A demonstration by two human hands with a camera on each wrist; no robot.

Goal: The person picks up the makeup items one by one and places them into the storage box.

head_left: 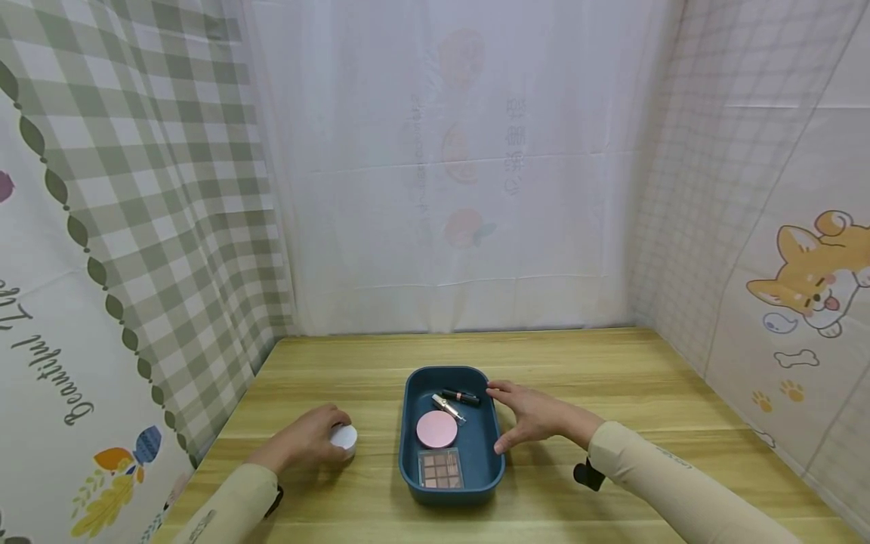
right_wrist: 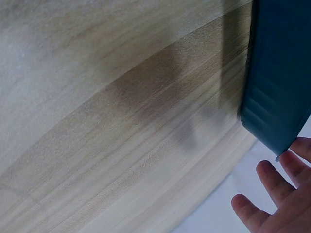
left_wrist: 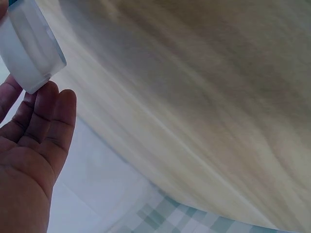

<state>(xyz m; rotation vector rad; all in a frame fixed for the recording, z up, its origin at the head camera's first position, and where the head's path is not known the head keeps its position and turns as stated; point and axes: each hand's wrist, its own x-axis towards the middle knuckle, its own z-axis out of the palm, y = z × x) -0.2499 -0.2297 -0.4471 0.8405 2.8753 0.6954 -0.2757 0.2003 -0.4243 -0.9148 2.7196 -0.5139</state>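
My left hand (head_left: 309, 440) grips a small round white jar (head_left: 345, 438) over the table, left of a blue bin. In the left wrist view, the fingers (left_wrist: 47, 111) curl against the pale jar (left_wrist: 31, 46), whose top is cut off by the frame. My right hand (head_left: 535, 414) rests at the right side of the dark blue bin (head_left: 484, 461), fingers spread along its rim. The right wrist view shows fingertips (right_wrist: 286, 158) touching the edge of the bin (right_wrist: 279, 73). Inside the bin lie a pink round compact (head_left: 436, 429), an eyeshadow palette (head_left: 440, 469) and two slim tubes (head_left: 446, 408).
The wood-grain table (head_left: 571, 363) extends around the bin on all sides. A green checked cloth (head_left: 197, 166) hangs at the left, a white curtain (head_left: 367, 227) at the back, and a cloth with a cartoon dog (head_left: 825, 279) at the right.
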